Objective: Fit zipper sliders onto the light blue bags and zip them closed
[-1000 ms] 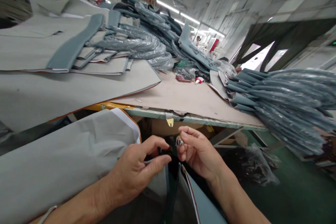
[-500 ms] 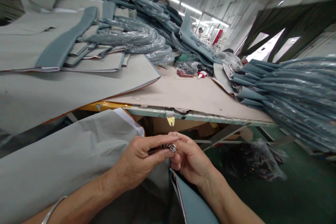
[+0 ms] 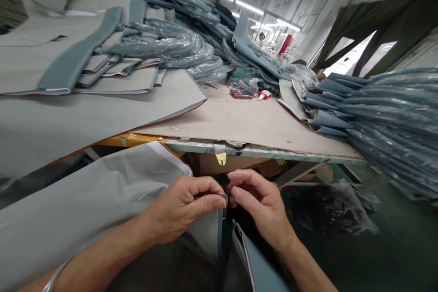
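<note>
My left hand (image 3: 186, 207) is closed in a pinch on a small shiny metal piece (image 3: 224, 197), whose exact kind I cannot make out. It is at the blue-edged border of a large grey sheet of material (image 3: 112, 191), which spreads out beneath my left arm. My right hand (image 3: 262, 207) is just to the right, apart from the left one, its fingers curled loosely with a gap between thumb and forefinger. Nothing shows in it. Below the right hand hangs a blue-grey folded panel (image 3: 262, 260) with a pale, reddish-lined edge.
A worktable (image 3: 246, 118) stands ahead, with a yellow notched tab (image 3: 221, 159) at its front edge. Grey sheets (image 3: 102, 109) and plastic-wrapped blue bundles (image 3: 191, 50) lie at left. More blue bundles (image 3: 393, 109) hang at right. A plastic bag (image 3: 338, 205) rests on the floor.
My hands were together around the small metal piece. Now my right hand has drawn away to the right and loosened, while the left keeps its pinch.
</note>
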### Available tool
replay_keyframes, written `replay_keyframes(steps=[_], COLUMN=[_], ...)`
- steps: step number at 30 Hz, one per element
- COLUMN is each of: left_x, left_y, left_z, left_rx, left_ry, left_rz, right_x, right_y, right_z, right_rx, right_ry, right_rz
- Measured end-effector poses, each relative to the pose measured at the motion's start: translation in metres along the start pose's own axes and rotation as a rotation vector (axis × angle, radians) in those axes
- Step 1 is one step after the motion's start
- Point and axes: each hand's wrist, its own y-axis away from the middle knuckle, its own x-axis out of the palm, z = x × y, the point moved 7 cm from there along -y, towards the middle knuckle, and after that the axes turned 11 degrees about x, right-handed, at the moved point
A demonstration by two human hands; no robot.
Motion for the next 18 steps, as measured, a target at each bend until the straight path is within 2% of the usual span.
replay_keyframes(steps=[3, 6, 9, 12, 15, 18], left_x=[0.001, 0.002, 0.003, 0.003, -0.003, -0.016], left_y=[0.0, 0.0, -0.002, -0.003, -0.004, -0.001], left_z=[0.006, 0.01, 0.01, 0.008, 0.007, 0.01], left_rx=[-0.05, -0.099, -0.141, -0.158, -0.155, -0.146], left_ry=[0.033, 0.088, 0.13, 0.15, 0.076, -0.034], left_rz=[0.059, 0.104, 0.134, 0.152, 0.094, -0.018], right_x=[0.005, 0.012, 0.015, 0.017, 0.014, 0.005], right_y=[0.008, 0.01, 0.009, 0.005, 0.0, -0.007], right_z=[0.026, 0.036, 0.039, 0.037, 0.038, 0.039], right_rx=[-0.231, -0.359, -0.396, -0.351, -0.361, -0.406], right_ry=[0.266, 0.431, 0.502, 0.584, 0.59, 0.503], right_rz=[0.1, 0.177, 0.205, 0.227, 0.173, 0.011])
